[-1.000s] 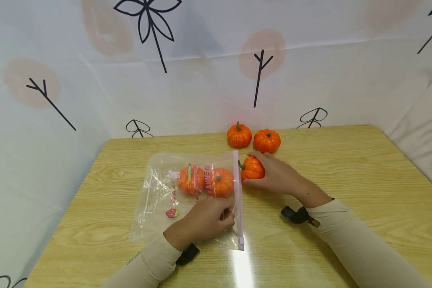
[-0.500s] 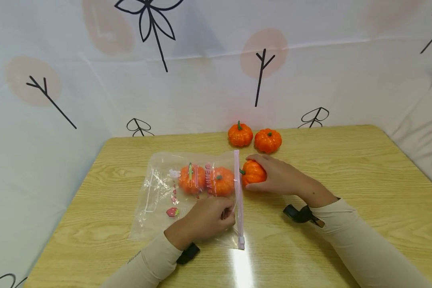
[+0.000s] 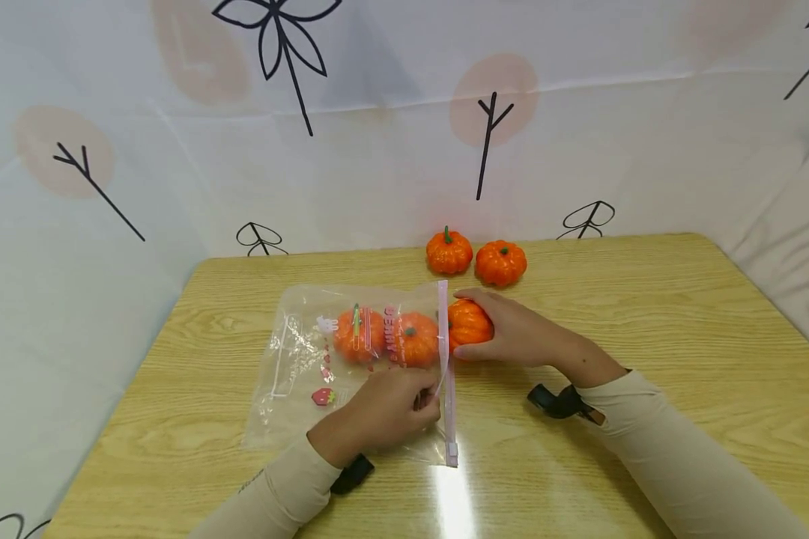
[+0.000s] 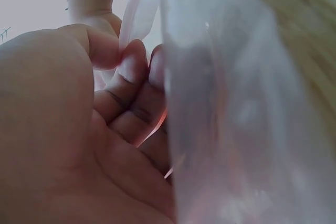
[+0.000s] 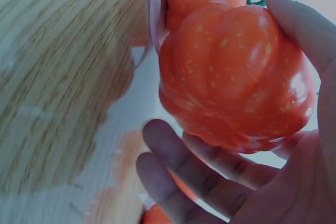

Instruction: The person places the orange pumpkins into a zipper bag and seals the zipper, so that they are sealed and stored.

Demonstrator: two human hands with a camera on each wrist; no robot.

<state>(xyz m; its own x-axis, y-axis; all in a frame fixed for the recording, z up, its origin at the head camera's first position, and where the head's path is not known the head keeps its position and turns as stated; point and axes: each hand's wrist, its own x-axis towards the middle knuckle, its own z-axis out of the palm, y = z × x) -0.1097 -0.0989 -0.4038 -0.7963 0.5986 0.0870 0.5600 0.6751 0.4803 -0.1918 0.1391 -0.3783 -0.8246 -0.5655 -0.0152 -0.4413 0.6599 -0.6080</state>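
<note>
A clear zip bag (image 3: 290, 427) with pink prints lies on the table, its pink-edged mouth facing right. Inside it sit two small orange pumpkins, a left one (image 3: 350, 340) and a right one (image 3: 414, 348). My left hand (image 3: 384, 408) pinches the bag's edge near the mouth between thumb and fingertip, as the left wrist view also shows. My right hand (image 3: 519, 329) grips a third pumpkin (image 3: 470, 329) right at the bag's mouth, its stem side overlapped by the pink strip. In the right wrist view this pumpkin (image 5: 231, 77) presses close against one inside the bag.
Two more pumpkins stand at the table's back edge, one with an upright stem (image 3: 449, 253) and one beside it (image 3: 501, 263). A slider (image 3: 452, 451) sits at the near end of the bag's strip. A printed cloth (image 3: 377, 172) hangs behind the wooden table (image 3: 647, 314).
My right hand has shifted the held pumpkin slightly left, so its stem now lies behind the bag's pink strip. My left hand has kept its place on the bag.
</note>
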